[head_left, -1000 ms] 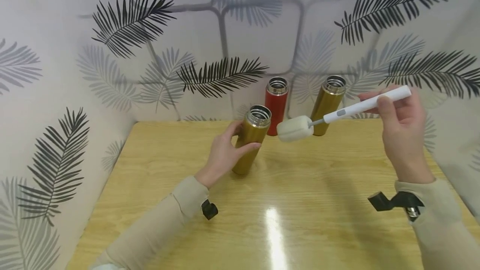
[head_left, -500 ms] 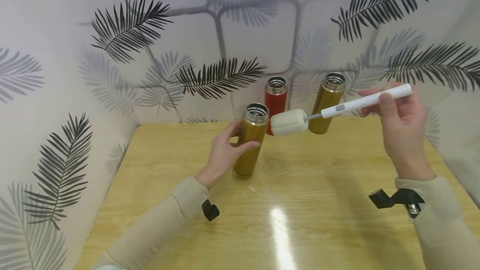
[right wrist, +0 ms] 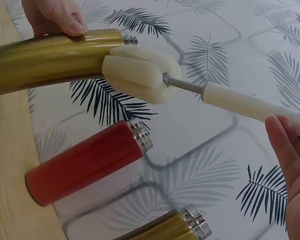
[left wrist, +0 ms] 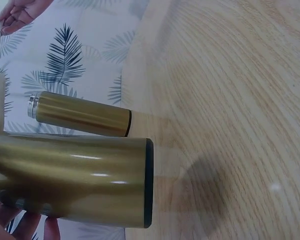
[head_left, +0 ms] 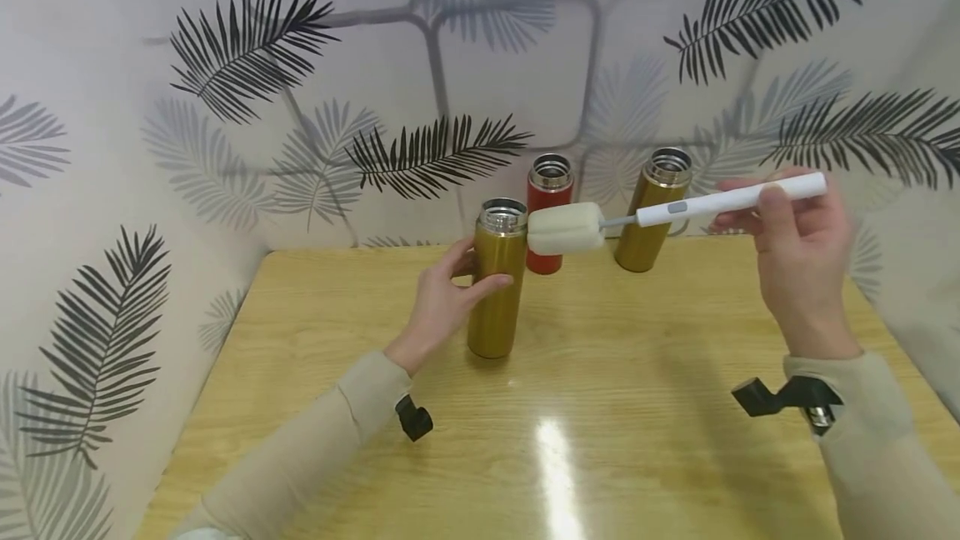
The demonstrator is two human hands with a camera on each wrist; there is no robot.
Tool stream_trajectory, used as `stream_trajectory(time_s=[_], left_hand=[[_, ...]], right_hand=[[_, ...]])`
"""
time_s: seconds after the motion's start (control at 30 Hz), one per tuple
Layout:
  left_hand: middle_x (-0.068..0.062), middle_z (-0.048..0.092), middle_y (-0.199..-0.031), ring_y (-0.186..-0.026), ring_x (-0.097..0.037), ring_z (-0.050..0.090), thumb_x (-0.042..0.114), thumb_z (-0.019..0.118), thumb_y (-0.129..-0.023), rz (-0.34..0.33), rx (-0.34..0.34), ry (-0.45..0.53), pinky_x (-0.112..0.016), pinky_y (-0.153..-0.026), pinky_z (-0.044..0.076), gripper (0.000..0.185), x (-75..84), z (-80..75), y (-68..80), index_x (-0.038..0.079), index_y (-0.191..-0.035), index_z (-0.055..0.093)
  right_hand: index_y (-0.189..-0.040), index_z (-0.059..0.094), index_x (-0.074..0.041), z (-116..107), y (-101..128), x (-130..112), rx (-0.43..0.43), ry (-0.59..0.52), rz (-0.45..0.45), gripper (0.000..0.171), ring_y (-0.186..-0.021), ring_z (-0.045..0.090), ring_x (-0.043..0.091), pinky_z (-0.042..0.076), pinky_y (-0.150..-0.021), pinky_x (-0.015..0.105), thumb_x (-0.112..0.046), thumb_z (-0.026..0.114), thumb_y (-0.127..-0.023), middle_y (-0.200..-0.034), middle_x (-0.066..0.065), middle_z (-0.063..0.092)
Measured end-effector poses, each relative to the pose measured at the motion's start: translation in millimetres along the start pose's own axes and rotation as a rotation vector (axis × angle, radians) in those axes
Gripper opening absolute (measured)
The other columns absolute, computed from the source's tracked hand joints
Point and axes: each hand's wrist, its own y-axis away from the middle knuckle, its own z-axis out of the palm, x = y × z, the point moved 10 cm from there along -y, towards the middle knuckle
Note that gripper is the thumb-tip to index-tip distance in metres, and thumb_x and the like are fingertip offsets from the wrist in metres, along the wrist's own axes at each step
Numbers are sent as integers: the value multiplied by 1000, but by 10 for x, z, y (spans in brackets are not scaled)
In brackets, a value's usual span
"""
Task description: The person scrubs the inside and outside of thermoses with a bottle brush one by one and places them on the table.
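My left hand (head_left: 442, 302) grips a gold flask (head_left: 497, 277) that stands upright and open-topped on the wooden table (head_left: 570, 407); the same flask (left wrist: 70, 182) fills the left wrist view. My right hand (head_left: 798, 252) holds the white handle of a bottle brush (head_left: 727, 200). Its white sponge head (head_left: 564, 228) hangs level beside the flask's steel rim, just right of the mouth. In the right wrist view the sponge head (right wrist: 140, 67) lies against the gold flask (right wrist: 50, 57) near its rim.
A red flask (head_left: 548, 215) and a second gold flask (head_left: 652, 208) stand open at the back, close to the leaf-patterned wall (head_left: 300, 107). The wall also closes in the left and right sides.
The gold flask has been set upright from a tilt. The brush has moved left and up, bringing the sponge head close to the flask's rim.
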Motion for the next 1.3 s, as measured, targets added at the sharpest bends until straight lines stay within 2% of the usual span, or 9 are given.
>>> stream_trajectory(time_s=[0.13, 0.43, 0.6, 0.77, 0.87, 1.0, 1.13, 1.23, 1.3], left_hand=[[-5, 69, -133, -118, -24, 64, 37, 81, -92, 5, 9, 2, -45, -99, 56, 69, 39, -13, -8, 20, -152, 52], [-10, 70, -128, -115, -25, 66, 35, 75, -97, 69, 6, -30, -47, -100, 56, 64, 96, -8, -10, 14, -152, 52], [-10, 70, -130, -117, -25, 65, 36, 73, -98, 72, -3, -33, -48, -104, 52, 68, 95, 7, -6, 16, -157, 46], [-11, 69, -132, -120, -25, 65, 35, 70, -101, 76, -6, -14, -46, -105, 52, 64, 112, 21, -15, 14, -157, 47], [-12, 68, -133, -121, -26, 64, 33, 67, -104, 63, 6, 17, -45, -104, 53, 59, 102, 3, -31, 12, -155, 47], [-13, 66, -135, -124, -27, 63, 34, 64, -105, 31, 4, 63, -45, -103, 54, 58, 71, -25, -54, 11, -156, 46], [-13, 64, -139, -126, -27, 61, 37, 62, -105, -1, -18, 82, -45, -99, 57, 60, 61, -37, -76, 13, -158, 44], [-14, 62, -143, -129, -28, 60, 38, 62, -106, -24, -40, 101, -45, -98, 58, 60, 56, -36, -84, 14, -158, 43], [-13, 60, -146, -131, -29, 59, 38, 61, -106, -34, -54, 117, -45, -97, 58, 61, 45, -33, -88, 15, -159, 42]], right_hand=[[-109, 50, 16, -11, 9, 8, 19, -23, 1, 9, -81, 74, 37, 63, -69, 38, 16, 50, -100, -99, 35, 71], [-105, 50, 14, -16, -11, -50, 27, 3, 15, 5, -82, 73, 35, 63, -73, 39, 17, 50, -101, -102, 33, 72], [-105, 49, 15, -20, 3, -61, 76, -106, 29, 10, -86, 73, 39, 63, -72, 44, 22, 48, -99, -100, 35, 71], [-100, 50, 15, 37, 44, 8, 50, -129, 69, 13, -88, 73, 42, 64, -72, 45, 26, 46, -95, -100, 37, 70], [-99, 50, 13, 71, 99, 71, -10, -53, 114, 16, -92, 73, 41, 64, -77, 45, 28, 46, -94, -106, 37, 70], [-102, 49, 11, 74, 170, 121, -104, 106, 177, 19, -92, 74, 36, 63, -82, 39, 27, 48, -93, -116, 32, 71], [-100, 49, 12, 30, 186, 155, -181, 234, 241, 16, -84, 76, 28, 63, -79, 34, 27, 52, -94, -118, 26, 73], [-100, 47, 15, -4, 192, 190, -261, 319, 287, 16, -85, 77, 25, 63, -78, 32, 28, 53, -92, -119, 21, 74], [-106, 49, 14, -40, 205, 229, -319, 469, 325, 19, -88, 78, 21, 62, -80, 28, 25, 57, -93, -119, 14, 76]])
